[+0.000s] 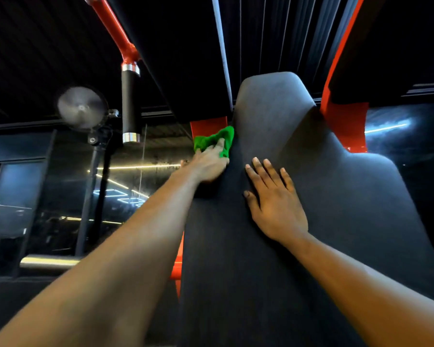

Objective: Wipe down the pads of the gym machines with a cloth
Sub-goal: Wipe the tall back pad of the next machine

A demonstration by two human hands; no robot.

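Two hands on the black pad (323, 196).
Your left hand (209, 162) grips the green cloth (216, 140) at the pad's left edge; your right hand (273, 204) lies flat near it, fingers straight.

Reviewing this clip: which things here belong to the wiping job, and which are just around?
Job: green cloth, held by the left hand; black pad; right hand, flat on the pad.
Just around: red frame; black handle; fan; chrome bar.
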